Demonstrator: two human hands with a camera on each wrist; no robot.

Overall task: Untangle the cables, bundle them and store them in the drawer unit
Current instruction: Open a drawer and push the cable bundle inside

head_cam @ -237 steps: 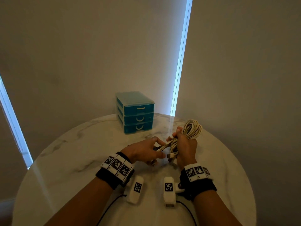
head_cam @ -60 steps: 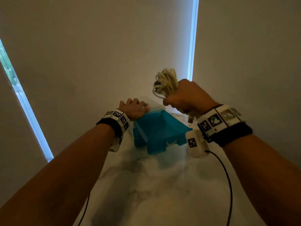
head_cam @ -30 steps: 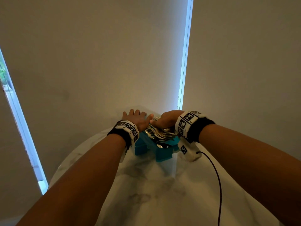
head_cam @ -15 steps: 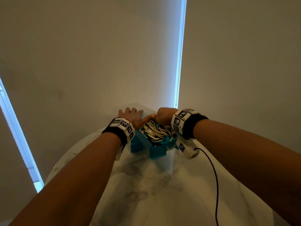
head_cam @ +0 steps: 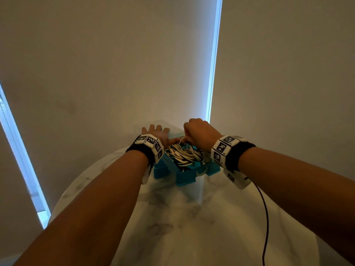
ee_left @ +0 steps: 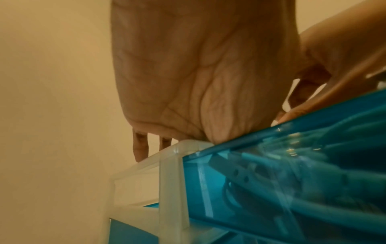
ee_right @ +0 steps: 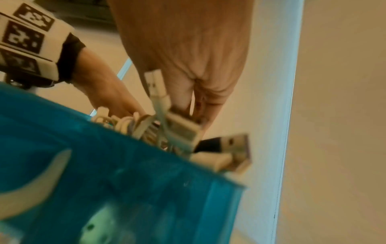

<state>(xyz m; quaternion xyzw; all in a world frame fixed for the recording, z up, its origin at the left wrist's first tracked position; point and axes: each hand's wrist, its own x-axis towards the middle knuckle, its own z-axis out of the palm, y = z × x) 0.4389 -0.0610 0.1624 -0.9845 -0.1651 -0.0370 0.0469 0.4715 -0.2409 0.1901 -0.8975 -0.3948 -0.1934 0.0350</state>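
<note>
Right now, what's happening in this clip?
A person is stowing a bundle of white cables in the pulled-out top drawer of a small blue drawer unit on a marble table. The left hand rests flat on top of the unit, steadying it. The right hand is curled over the back of the drawer, fingers down at the cables. The bundle lies in the drawer, but a few plugs stick up above its rim, and the drawer is not yet closed.

cables (head_cam: 185,155): cream coil, lying in open top drawer (head_cam: 185,179) | drawer unit (head_cam: 160,172): teal
</note>
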